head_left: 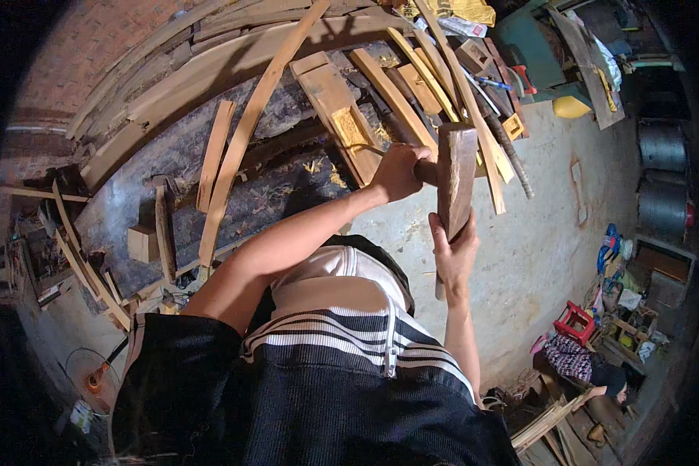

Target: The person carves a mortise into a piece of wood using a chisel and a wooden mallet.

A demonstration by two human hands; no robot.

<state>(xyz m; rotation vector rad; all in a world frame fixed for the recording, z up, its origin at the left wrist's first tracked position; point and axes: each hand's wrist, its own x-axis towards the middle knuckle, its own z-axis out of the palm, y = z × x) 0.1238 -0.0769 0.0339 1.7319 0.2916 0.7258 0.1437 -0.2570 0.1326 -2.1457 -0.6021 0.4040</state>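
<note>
The wooden block (456, 179) is standing upright over the worktop (132, 202), the right hand (453, 252) grasping its lower end while the left hand (398, 172) is clenching a handle (426, 171) beside it.

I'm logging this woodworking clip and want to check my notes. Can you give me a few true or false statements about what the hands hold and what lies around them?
1. The right hand grips the lower end of an upright brown wooden block. True.
2. The left hand lies open and flat on the floor. False: it is closed around a dark round handle beside the block.
3. Long pale wooden slats lie across the dark workbench. True.
4. A small red plastic stool stands on the workbench. False: it stands on the floor at the lower right.
</note>
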